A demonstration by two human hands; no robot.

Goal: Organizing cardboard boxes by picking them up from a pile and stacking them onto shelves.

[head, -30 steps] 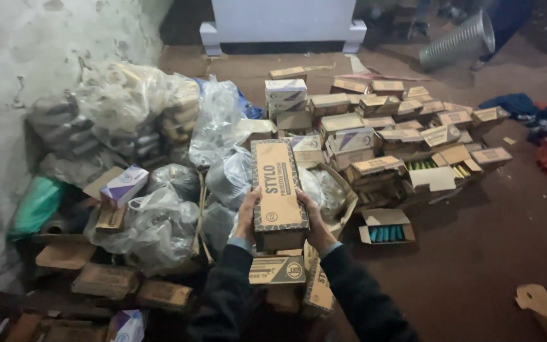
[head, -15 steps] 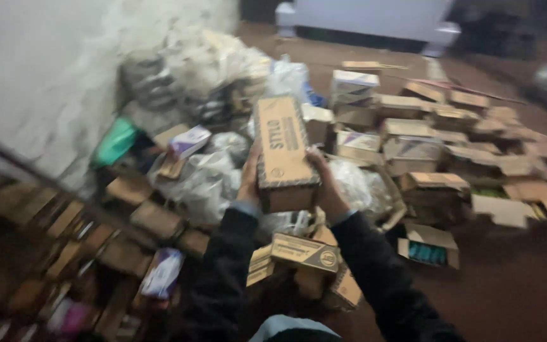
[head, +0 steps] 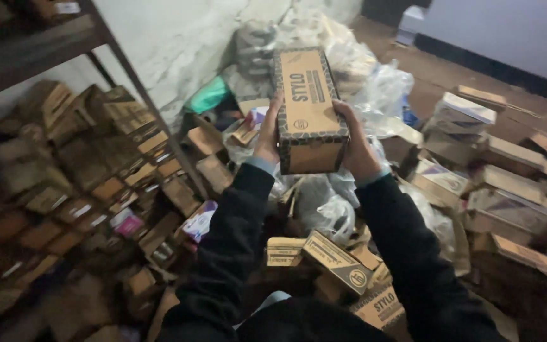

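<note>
2 hands [head: 314, 136] clasp cardboard box [head: 308, 107] — shelf boxes [head: 106, 183] blurred.

box [head: 308, 101]: matt brown cardboard | bags [head: 375, 82]: glossy clear plastic | wall [head: 178, 38]: rough whitish plaster | sleeves [head: 235, 240]: dark cloth

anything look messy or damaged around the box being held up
Yes. The held cardboard box looks intact, but the boxes below it lie tilted in a loose heap, mixed with crumpled plastic bags. The boxes at right are strewn askew, some flaps open.
</note>
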